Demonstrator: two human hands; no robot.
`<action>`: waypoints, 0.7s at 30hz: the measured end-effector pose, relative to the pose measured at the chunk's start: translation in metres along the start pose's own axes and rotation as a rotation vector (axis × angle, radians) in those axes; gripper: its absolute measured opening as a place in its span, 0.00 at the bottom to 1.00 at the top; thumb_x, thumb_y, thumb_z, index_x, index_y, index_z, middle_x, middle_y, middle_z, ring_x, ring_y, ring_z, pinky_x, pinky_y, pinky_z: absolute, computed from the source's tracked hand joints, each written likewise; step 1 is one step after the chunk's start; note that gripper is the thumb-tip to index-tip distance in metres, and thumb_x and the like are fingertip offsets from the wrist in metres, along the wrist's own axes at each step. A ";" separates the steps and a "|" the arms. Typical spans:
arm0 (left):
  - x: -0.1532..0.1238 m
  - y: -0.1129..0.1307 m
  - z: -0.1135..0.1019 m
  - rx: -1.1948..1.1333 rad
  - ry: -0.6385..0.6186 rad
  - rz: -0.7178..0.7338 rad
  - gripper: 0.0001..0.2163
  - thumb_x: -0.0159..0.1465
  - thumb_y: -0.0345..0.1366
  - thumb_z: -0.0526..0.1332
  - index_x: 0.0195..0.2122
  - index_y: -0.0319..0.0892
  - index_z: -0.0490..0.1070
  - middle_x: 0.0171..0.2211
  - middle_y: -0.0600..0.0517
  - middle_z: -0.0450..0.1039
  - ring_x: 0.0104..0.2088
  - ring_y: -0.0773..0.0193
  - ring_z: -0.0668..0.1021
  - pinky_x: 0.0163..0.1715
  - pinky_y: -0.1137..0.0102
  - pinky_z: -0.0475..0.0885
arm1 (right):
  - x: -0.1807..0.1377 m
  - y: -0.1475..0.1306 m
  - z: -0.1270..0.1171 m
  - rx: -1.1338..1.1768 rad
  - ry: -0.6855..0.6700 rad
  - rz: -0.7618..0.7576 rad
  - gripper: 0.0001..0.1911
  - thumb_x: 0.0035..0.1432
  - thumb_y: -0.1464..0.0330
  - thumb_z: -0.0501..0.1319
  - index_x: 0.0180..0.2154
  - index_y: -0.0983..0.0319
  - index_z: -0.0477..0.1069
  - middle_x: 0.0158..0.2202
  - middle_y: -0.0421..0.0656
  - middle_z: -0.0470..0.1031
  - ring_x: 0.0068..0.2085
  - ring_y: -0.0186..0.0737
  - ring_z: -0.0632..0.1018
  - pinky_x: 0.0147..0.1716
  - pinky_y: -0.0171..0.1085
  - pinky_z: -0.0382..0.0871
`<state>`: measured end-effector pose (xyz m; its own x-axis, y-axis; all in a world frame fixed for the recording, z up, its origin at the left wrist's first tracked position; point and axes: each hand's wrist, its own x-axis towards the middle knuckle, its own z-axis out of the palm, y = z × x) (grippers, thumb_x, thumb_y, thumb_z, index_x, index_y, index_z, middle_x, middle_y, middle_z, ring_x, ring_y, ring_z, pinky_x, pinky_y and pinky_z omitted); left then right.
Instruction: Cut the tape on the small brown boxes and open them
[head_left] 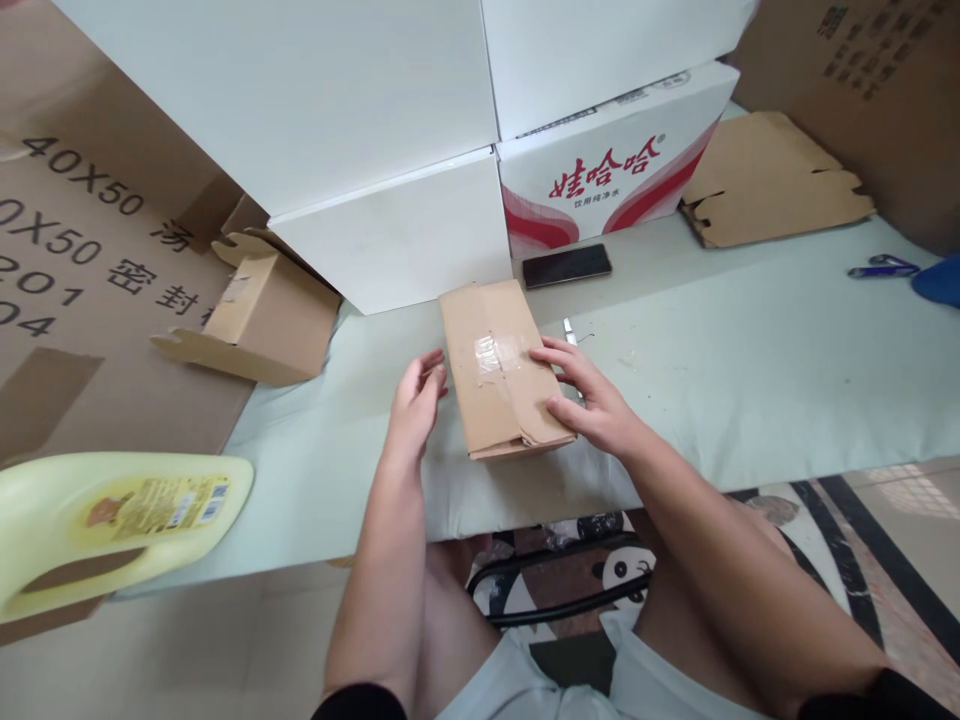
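Observation:
A small brown cardboard box lies near the table's front edge, with clear tape across the middle of its top. Its near end flap looks slightly lifted at the corner. My right hand rests on the box's right edge, thumb and fingers spread over the top. Beside the left edge is my left hand, fingers loosely bent and apart; whether the tips touch the cardboard I cannot tell. Just beyond my right fingers lies a small silvery white object, partly hidden by the hand.
A black phone lies behind the box, before stacked white cartons and a red-and-white carton. An open cardboard box and a yellow bottle stand left. Flattened cardboard and a purple-blue item are right.

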<state>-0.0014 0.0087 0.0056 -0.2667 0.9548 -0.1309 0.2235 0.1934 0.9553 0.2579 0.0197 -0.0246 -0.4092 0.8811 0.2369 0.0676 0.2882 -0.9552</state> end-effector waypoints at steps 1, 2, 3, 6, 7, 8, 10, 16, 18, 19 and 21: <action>-0.002 0.002 -0.001 0.008 0.030 0.082 0.24 0.64 0.51 0.63 0.58 0.46 0.71 0.66 0.41 0.69 0.66 0.47 0.71 0.62 0.53 0.71 | 0.000 -0.001 0.000 -0.010 -0.007 0.006 0.30 0.61 0.51 0.64 0.62 0.48 0.69 0.72 0.48 0.59 0.73 0.58 0.60 0.68 0.64 0.58; -0.005 0.005 -0.002 0.028 0.046 0.169 0.26 0.64 0.53 0.63 0.60 0.47 0.69 0.68 0.42 0.66 0.69 0.47 0.69 0.64 0.53 0.70 | 0.000 -0.001 0.001 -0.016 -0.013 0.012 0.30 0.61 0.51 0.64 0.63 0.48 0.69 0.72 0.48 0.59 0.73 0.59 0.61 0.68 0.64 0.57; -0.008 0.007 -0.002 0.057 0.046 0.258 0.28 0.64 0.54 0.63 0.61 0.48 0.68 0.69 0.43 0.64 0.70 0.47 0.66 0.65 0.53 0.68 | 0.000 -0.002 0.001 -0.019 -0.017 0.016 0.30 0.61 0.51 0.64 0.63 0.48 0.69 0.72 0.48 0.59 0.72 0.59 0.61 0.68 0.65 0.57; -0.016 0.014 0.000 0.192 -0.038 0.483 0.29 0.65 0.58 0.61 0.63 0.49 0.67 0.72 0.43 0.60 0.73 0.46 0.61 0.67 0.50 0.66 | 0.000 -0.001 0.002 -0.014 -0.020 0.017 0.30 0.61 0.50 0.64 0.63 0.48 0.69 0.71 0.48 0.60 0.73 0.59 0.61 0.68 0.64 0.58; -0.018 0.015 0.001 0.254 -0.075 0.532 0.28 0.66 0.58 0.60 0.62 0.48 0.68 0.72 0.43 0.59 0.74 0.45 0.60 0.69 0.49 0.64 | 0.000 0.000 0.002 -0.012 -0.019 0.013 0.31 0.61 0.49 0.63 0.63 0.48 0.69 0.71 0.48 0.60 0.73 0.59 0.60 0.68 0.64 0.58; -0.020 0.017 0.003 0.319 -0.114 0.566 0.28 0.67 0.58 0.59 0.61 0.48 0.70 0.72 0.43 0.59 0.74 0.45 0.59 0.71 0.48 0.60 | 0.000 0.000 0.002 -0.012 -0.017 0.010 0.31 0.62 0.49 0.63 0.63 0.48 0.69 0.71 0.48 0.60 0.73 0.59 0.60 0.68 0.64 0.58; -0.021 0.019 0.006 0.424 -0.182 0.580 0.27 0.68 0.58 0.58 0.60 0.46 0.72 0.71 0.42 0.60 0.74 0.44 0.58 0.73 0.47 0.55 | 0.001 0.001 0.003 -0.016 -0.017 0.004 0.31 0.62 0.48 0.63 0.64 0.48 0.69 0.71 0.48 0.60 0.73 0.59 0.61 0.68 0.63 0.59; -0.017 0.018 0.005 0.484 -0.221 0.509 0.28 0.69 0.59 0.55 0.60 0.46 0.73 0.71 0.42 0.60 0.73 0.44 0.62 0.72 0.49 0.59 | 0.002 0.000 0.006 -0.044 -0.034 -0.026 0.31 0.64 0.47 0.61 0.64 0.49 0.68 0.71 0.49 0.60 0.72 0.57 0.62 0.67 0.61 0.61; -0.016 0.016 0.003 0.475 -0.220 0.504 0.28 0.68 0.60 0.55 0.60 0.46 0.73 0.71 0.42 0.60 0.73 0.44 0.61 0.72 0.49 0.59 | 0.002 0.001 0.006 -0.053 -0.020 -0.049 0.30 0.66 0.47 0.58 0.64 0.50 0.67 0.70 0.49 0.62 0.71 0.57 0.64 0.65 0.61 0.64; -0.015 0.015 0.002 0.467 -0.219 0.501 0.29 0.68 0.60 0.55 0.60 0.46 0.73 0.70 0.42 0.60 0.73 0.44 0.61 0.72 0.49 0.60 | 0.003 0.002 0.005 -0.065 0.003 -0.046 0.30 0.67 0.47 0.56 0.64 0.51 0.67 0.69 0.50 0.64 0.68 0.57 0.67 0.64 0.61 0.66; -0.015 0.014 0.001 0.449 -0.220 0.490 0.29 0.68 0.61 0.55 0.60 0.46 0.73 0.71 0.42 0.59 0.73 0.44 0.61 0.72 0.50 0.60 | 0.004 0.005 0.001 -0.165 0.083 0.020 0.29 0.68 0.49 0.53 0.63 0.54 0.68 0.64 0.52 0.70 0.62 0.56 0.74 0.58 0.60 0.72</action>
<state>0.0067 -0.0027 0.0207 0.1489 0.9702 0.1909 0.6483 -0.2416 0.7220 0.2552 0.0246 -0.0288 -0.3303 0.9132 0.2385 0.2262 0.3219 -0.9193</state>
